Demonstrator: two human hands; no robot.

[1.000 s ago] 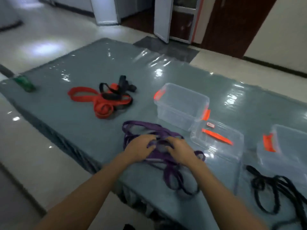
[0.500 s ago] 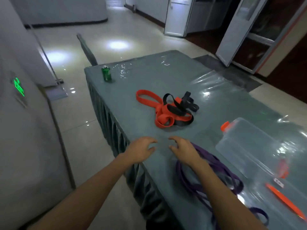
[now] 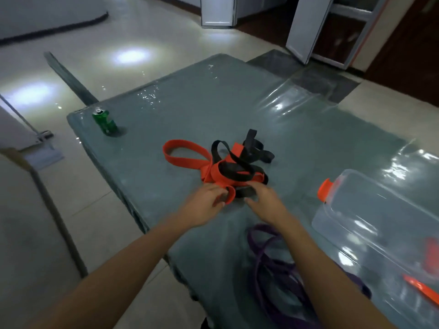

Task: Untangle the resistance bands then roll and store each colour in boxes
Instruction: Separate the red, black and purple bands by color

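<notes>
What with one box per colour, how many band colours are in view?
3: orange band and black band tangled together farther out; purple band nearer the camera. Others may lie out of frame.

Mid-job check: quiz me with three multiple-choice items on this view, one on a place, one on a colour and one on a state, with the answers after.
1. The green can stands:
A. at the far left corner of the table
B. on the floor
C. at the table's near right edge

2. The band tangled with the orange band is:
A. white
B. black
C. yellow

3. The purple band is:
A. rolled up and boxed
B. lying loose on the table
C. knotted round the can

Answers:
1 A: the can stands upright by the far left corner.
2 B: the black band loops over and through the orange one.
3 B: it lies in slack loops near the table's front edge, outside the clear box.
</notes>
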